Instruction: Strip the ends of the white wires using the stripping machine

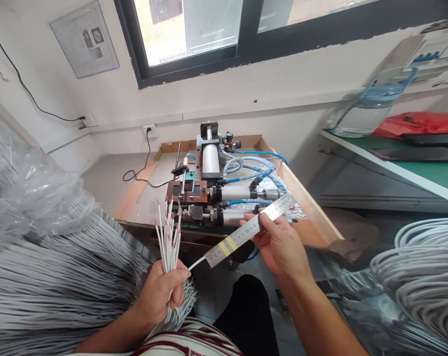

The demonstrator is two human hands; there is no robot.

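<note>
My left hand is closed round a bundle of white cables, whose upper ends show short red tips. One single cable sticks out to the right between thumb and finger. Its tip meets the low-number end of a steel ruler, which carries yellow marks. My right hand grips that ruler near its upper half, thumb on top, and holds it slanting up to the right. Behind both hands stands a pneumatic machine with silver cylinders and blue air hoses.
Long grey-white cables hang in a mass at the left under clear plastic. Coiled cables lie at the right. A green-topped shelf holds a water jug and a red bag. A wooden edge borders the machine's table.
</note>
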